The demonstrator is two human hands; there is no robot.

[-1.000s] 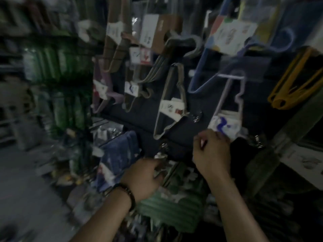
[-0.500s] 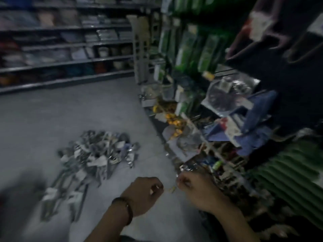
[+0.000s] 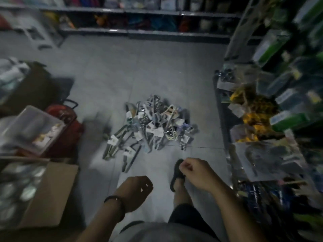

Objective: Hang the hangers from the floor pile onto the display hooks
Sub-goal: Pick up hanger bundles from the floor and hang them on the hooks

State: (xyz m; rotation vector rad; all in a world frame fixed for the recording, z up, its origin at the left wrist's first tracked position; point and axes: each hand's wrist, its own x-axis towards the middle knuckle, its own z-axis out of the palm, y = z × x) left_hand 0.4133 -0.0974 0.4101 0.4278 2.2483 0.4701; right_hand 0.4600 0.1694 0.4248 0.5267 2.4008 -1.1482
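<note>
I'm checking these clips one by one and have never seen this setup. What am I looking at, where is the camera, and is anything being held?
There is no machine: a person wears a camera on the head, looking down at their own hands in a shop aisle. The left hand, with a dark wristband, and the right hand are loosely curled; neither clearly holds anything, though the picture is dim. On the grey floor ahead lies a pile of tagged hangers. A cardboard box sits left, stocked shelves right.
</note>
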